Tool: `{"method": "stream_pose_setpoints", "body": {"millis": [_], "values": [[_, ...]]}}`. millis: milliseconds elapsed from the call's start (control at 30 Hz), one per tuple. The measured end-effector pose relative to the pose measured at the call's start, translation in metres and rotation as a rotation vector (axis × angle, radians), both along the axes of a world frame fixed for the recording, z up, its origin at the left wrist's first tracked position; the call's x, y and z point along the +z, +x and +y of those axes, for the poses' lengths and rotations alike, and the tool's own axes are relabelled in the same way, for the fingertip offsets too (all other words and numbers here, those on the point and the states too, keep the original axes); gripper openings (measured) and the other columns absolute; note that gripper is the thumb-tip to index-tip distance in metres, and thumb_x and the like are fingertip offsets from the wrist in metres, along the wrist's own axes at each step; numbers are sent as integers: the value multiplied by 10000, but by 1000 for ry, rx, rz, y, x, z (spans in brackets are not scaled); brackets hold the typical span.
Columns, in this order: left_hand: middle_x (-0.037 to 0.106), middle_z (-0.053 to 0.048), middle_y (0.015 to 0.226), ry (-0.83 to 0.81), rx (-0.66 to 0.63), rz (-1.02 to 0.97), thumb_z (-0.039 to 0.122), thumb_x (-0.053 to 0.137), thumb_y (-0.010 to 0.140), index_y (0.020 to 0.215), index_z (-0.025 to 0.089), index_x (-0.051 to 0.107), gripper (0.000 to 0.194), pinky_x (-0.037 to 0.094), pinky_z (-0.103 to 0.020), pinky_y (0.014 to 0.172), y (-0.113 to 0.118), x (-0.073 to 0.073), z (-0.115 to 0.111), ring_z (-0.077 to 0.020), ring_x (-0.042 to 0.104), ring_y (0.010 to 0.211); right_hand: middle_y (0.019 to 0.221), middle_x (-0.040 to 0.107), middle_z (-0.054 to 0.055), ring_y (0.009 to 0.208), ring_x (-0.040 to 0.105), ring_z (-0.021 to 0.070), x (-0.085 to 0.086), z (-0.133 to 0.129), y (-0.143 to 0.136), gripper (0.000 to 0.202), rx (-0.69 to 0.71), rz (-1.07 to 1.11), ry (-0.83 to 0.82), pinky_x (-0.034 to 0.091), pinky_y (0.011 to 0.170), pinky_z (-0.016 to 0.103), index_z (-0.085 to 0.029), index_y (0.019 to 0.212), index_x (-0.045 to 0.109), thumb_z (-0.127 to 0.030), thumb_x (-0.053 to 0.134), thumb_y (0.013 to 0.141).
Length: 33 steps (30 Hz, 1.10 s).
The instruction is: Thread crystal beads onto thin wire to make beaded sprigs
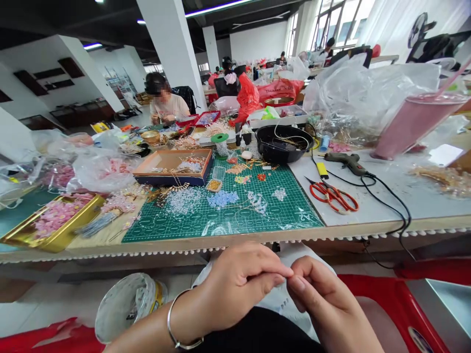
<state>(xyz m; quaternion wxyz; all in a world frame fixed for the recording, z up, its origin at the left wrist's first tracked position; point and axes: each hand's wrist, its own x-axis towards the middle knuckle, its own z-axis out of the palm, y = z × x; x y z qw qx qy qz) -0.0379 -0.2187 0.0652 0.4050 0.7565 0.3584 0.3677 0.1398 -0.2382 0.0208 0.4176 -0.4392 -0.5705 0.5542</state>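
My left hand (239,287), with a silver bangle (170,318) on its wrist, is in front of the table edge above my lap. Its thumb and fingers are pinched together. My right hand (326,299) meets it fingertip to fingertip, its thumb and forefinger also closed. Whatever is between the fingertips is too small or hidden to make out. Beyond the hands lies a green cutting mat (184,226) bearing small piles of clear beads (183,201), blue pieces (222,198) and pale flower-like pieces (257,202).
Orange-handled scissors (333,195), a glue gun (348,163) with a trailing cable and a pink drink cup (415,125) stand right. A gold tray (96,202) of pink flowers is left. Behind are an open box (172,180) and black bowl (283,152). A person (167,100) sits opposite.
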Motion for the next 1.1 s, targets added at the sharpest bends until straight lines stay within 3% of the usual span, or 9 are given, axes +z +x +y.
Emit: {"method": "stream_pose_setpoints", "body": {"millis": [100, 200, 433, 633, 733, 800, 933, 1000, 1100], "values": [[693, -31, 809, 248, 49, 132, 157, 590, 840, 864, 170, 665, 80, 416, -269, 786, -2, 5, 0, -136, 598, 806, 610, 508, -25, 564, 462, 114, 2, -1, 0, 287, 33, -42, 11, 414, 529, 198, -213, 722, 525, -425, 477, 909], [667, -30, 772, 379, 60, 252, 136, 558, 833, 805, 160, 622, 74, 395, -287, 756, -4, 12, 1, -142, 574, 770, 691, 566, -13, 574, 496, 116, 9, -3, -2, 227, 13, -102, 65, 445, 538, 199, -238, 896, 571, -416, 434, 928], [645, -44, 761, 443, -38, 310, 122, 527, 814, 780, 148, 590, 77, 389, -276, 698, -10, 36, 2, -139, 551, 733, 882, 669, 18, 812, 624, 162, 31, -2, 0, 135, 65, -293, 212, 493, 728, 224, -254, 880, 611, -350, 517, 889], [630, -28, 735, 471, -25, 239, 99, 535, 783, 754, 158, 568, 74, 392, -269, 688, -18, 41, -6, -127, 536, 709, 726, 647, -6, 708, 583, 140, 42, -2, -10, 224, 174, -162, 27, 450, 662, 217, -230, 758, 610, -410, 539, 872], [582, -3, 686, 371, 71, 50, 84, 529, 765, 717, 169, 542, 99, 393, -253, 658, -23, 33, -8, -110, 503, 667, 639, 621, -5, 625, 540, 127, 43, -5, -19, 313, 164, 26, -128, 414, 617, 230, -206, 687, 561, -477, 574, 842], [594, -23, 790, 153, 73, -130, 152, 570, 786, 819, 171, 560, 39, 416, -250, 674, -24, 21, -8, -118, 522, 724, 598, 595, -9, 565, 492, 113, 43, -6, -23, 336, 143, 146, -210, 380, 568, 229, -197, 695, 547, -503, 592, 826], [613, -79, 1076, -313, -199, -261, 355, 741, 694, 1133, 162, 517, 529, 445, -311, 861, -15, -5, -6, -183, 568, 989, 604, 521, -16, 565, 435, 106, 45, -4, -25, 300, 117, 359, -239, 362, 546, 227, -196, 707, 546, -462, 602, 834], [659, -43, 984, -363, -283, -143, 372, 737, 696, 1018, 157, 600, 411, 449, -293, 855, -9, -15, -5, -172, 599, 934, 624, 489, -14, 581, 430, 113, 47, -2, -22, 258, 110, 439, -207, 378, 548, 232, -206, 715, 551, -424, 594, 845], [691, -22, 835, -261, -213, 8, 326, 645, 794, 855, 151, 675, 188, 456, -242, 773, -5, -22, -1, -133, 619, 791, 630, 455, -15, 570, 404, 115, 50, 2, -13, 207, 69, 470, -131, 389, 530, 230, -220, 720, 559, -365, 564, 866]]}}
